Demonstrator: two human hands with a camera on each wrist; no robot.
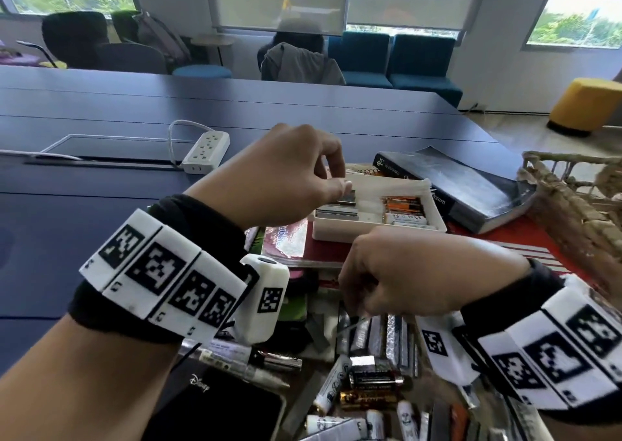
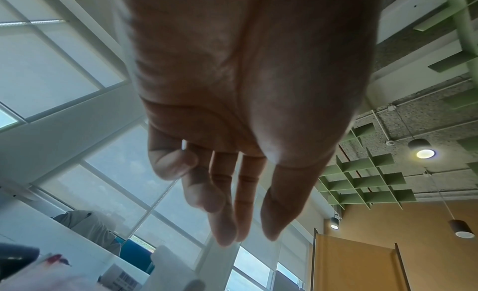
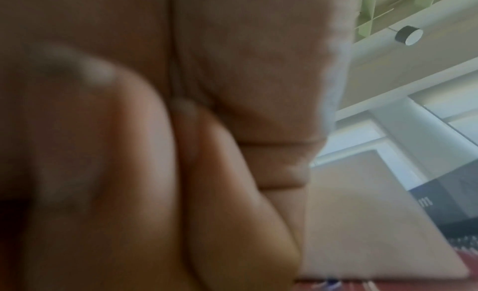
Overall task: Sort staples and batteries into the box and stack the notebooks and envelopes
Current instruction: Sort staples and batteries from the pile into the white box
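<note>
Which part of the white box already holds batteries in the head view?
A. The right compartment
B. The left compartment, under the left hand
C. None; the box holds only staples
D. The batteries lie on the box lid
A: in the white box the orange and white batteries lie in the right compartment, while the left hand places staple strips in the left one.

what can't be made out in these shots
- Right hand: fingertips curl under in the head view; its wrist view is blurred, so its hold is unclear.
- Staples under the left hand: mostly covered by the thumb.
- Box: left compartment partly hidden by that hand.
</note>
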